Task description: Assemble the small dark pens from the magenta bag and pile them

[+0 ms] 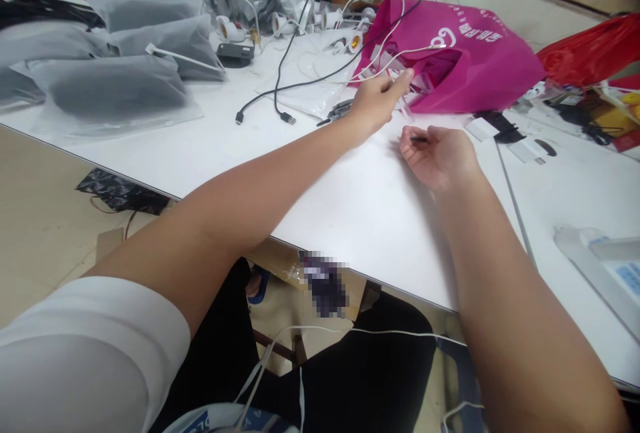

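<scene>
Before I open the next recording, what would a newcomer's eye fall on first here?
Probably the bright pink bag at the back of the table, right of centre, with the left hand at its opening. Next, perhaps, the cloudy grey pouches at upper left and the red plastic near the picture's right edge.

Likely a workshop: worktable (370, 213), cables (289, 118)

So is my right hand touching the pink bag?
Apart: the head view shows white table between the right hand and the pink bag.
</scene>
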